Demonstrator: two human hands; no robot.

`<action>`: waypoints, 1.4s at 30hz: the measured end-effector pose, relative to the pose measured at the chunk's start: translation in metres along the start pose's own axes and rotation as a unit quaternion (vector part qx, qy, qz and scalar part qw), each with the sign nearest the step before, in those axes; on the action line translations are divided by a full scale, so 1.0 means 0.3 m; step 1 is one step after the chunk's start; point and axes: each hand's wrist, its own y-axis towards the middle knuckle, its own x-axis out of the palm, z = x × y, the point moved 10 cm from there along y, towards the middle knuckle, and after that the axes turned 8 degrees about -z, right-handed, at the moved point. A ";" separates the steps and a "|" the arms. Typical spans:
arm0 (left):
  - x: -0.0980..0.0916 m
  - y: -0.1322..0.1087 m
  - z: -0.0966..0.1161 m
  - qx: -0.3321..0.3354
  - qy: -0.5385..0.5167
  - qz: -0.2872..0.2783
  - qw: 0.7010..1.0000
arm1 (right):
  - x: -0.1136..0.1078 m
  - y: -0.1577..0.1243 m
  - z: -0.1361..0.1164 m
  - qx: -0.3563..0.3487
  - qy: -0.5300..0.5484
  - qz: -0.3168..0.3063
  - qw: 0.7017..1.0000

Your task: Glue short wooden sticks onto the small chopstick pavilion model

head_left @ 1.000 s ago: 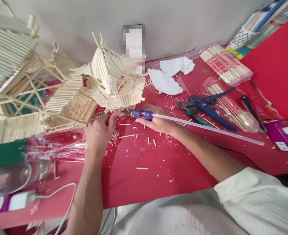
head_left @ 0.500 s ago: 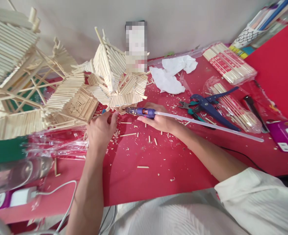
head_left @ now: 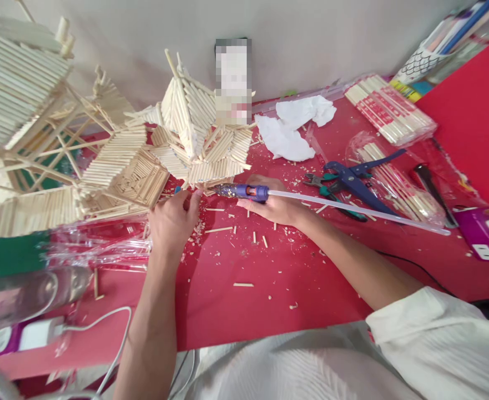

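My right hand is wrapped round a purple glue gun, and a long translucent glue stick runs out of its back to the right. The gun's nozzle points left, close to the low front edge of a pavilion model built from wooden sticks. My left hand is at the same front edge, its fingers curled in. A small blue bit shows by its fingertips; what the fingers grip is hidden. Thumb and nozzle lie a short gap apart.
More stick structures fill the left side. Cut stick pieces and chips litter the red tabletop. White tissue, blue cutters, green-handled pliers and packs of chopsticks lie to the right. A clear bottle lies left.
The glue gun and right hand have shifted very slightly to the right. My left hand stays at the model's edge. The view itself has moved a little.
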 end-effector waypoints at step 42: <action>-0.003 -0.003 0.009 -0.017 0.004 -0.035 0.999 | -0.011 -0.006 0.023 0.055 0.038 0.028 0.997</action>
